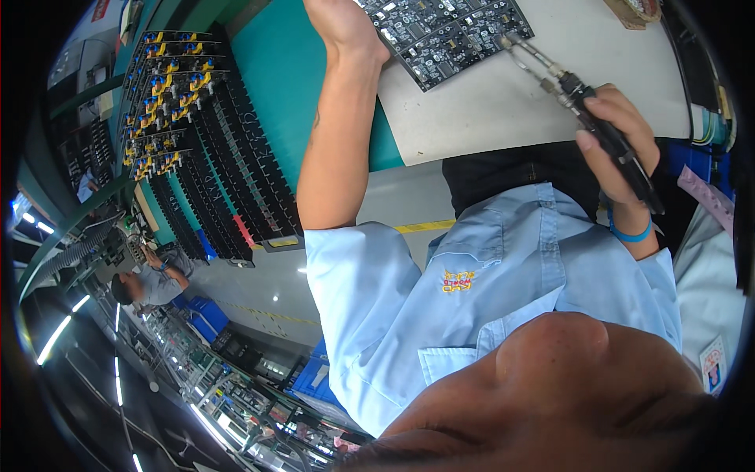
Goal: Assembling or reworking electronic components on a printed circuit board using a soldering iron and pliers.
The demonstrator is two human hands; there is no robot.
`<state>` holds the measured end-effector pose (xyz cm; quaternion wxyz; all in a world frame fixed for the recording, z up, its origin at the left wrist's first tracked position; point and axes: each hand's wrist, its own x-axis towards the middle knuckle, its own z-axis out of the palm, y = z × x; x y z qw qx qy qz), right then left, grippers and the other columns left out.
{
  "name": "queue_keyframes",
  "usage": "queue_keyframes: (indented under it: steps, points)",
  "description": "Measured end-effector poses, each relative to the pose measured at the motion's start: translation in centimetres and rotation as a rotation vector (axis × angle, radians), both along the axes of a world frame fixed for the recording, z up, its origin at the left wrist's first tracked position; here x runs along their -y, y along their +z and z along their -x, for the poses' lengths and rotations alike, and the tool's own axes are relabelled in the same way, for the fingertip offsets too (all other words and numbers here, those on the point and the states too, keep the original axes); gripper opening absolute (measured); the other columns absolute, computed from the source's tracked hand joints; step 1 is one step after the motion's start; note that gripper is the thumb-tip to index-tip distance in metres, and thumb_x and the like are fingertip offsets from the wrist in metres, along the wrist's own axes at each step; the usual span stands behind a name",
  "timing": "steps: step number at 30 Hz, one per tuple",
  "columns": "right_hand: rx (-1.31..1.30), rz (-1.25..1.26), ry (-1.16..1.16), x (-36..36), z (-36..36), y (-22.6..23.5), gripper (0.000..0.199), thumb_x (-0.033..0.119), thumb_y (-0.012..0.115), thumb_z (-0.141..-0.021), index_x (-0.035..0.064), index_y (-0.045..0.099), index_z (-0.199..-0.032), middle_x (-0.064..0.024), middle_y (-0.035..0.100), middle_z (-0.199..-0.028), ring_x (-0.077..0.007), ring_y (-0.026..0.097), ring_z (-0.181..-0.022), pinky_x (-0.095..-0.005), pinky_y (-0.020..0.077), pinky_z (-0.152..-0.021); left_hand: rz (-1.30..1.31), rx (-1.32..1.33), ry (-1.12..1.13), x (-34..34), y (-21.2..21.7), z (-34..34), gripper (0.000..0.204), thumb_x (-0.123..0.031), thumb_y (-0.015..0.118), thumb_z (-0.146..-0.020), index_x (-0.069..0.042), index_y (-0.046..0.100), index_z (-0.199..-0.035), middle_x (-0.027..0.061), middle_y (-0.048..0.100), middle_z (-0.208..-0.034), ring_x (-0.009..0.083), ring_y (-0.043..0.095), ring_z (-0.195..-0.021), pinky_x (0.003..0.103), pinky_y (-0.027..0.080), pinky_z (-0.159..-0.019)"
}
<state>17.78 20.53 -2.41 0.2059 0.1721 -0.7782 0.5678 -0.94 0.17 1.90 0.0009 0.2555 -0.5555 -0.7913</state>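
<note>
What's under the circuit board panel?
A pale sheet shows around the near and right edges of the circuit board panel; left of that is a green surface. Whatever lies directly beneath the panel is covered.

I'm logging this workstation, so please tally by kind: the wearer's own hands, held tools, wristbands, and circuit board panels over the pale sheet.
Left hand and right hand: 2
Held black tool, two-pronged: 1
Blue wristband: 1
Circuit board panel: 1
Total: 5
</note>
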Motion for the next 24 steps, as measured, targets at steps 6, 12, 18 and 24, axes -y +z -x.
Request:
queue_keyframes:
  steps: [6,12,18,24]
  points:
    - [0.066,0.015,0.051,0.9,-0.3,-0.8,0.039,-0.007,0.068,-0.073,-0.0052,0.066,-0.112,-0.0155,0.065,-0.096,-0.0223,0.055,-0.076,-0.0288,0.0455,-0.071,-0.02,0.035,-0.034,0.1,-0.2,0.2,0.049,-0.045,0.034,-0.103,-0.004,0.061,-0.102,0.0091,0.06,-0.092,0.0185,0.059,-0.078,0.031,0.05,-0.074]
    - [0.083,0.004,0.072,0.7,-0.4,-1.2,0.041,-0.007,0.068,-0.072,-0.0048,0.066,-0.112,-0.0149,0.064,-0.094,-0.0223,0.055,-0.077,-0.0288,0.0456,-0.07,-0.091,0.001,-0.052,0.9,-0.9,0.4,0.049,-0.045,0.035,-0.103,-0.004,0.061,-0.1,0.0093,0.061,-0.091,0.0188,0.06,-0.077,0.031,0.05,-0.073]
    - [0.078,0.013,0.074,0.9,-0.3,-1.2,0.042,-0.008,0.067,-0.07,-0.0042,0.066,-0.112,-0.0142,0.064,-0.092,-0.0224,0.055,-0.077,-0.029,0.0459,-0.071,-0.188,-0.018,-0.037,1.0,-1.2,0.6,0.046,-0.044,0.039,-0.102,-0.004,0.062,-0.097,0.0094,0.062,-0.09,0.019,0.06,-0.076,0.031,0.05,-0.073]
    - [0.055,0.031,0.12,1.6,-0.3,-0.5,0.044,-0.009,0.067,-0.068,-0.0035,0.067,-0.111,-0.0131,0.063,-0.089,-0.0227,0.056,-0.077,-0.0303,0.0466,-0.071,-0.129,0.123,-0.05,0.5,0.7,-0.4,0.043,-0.043,0.042,-0.102,-0.005,0.062,-0.097,0.0094,0.063,-0.091,0.0191,0.06,-0.077,0.031,0.051,-0.073]
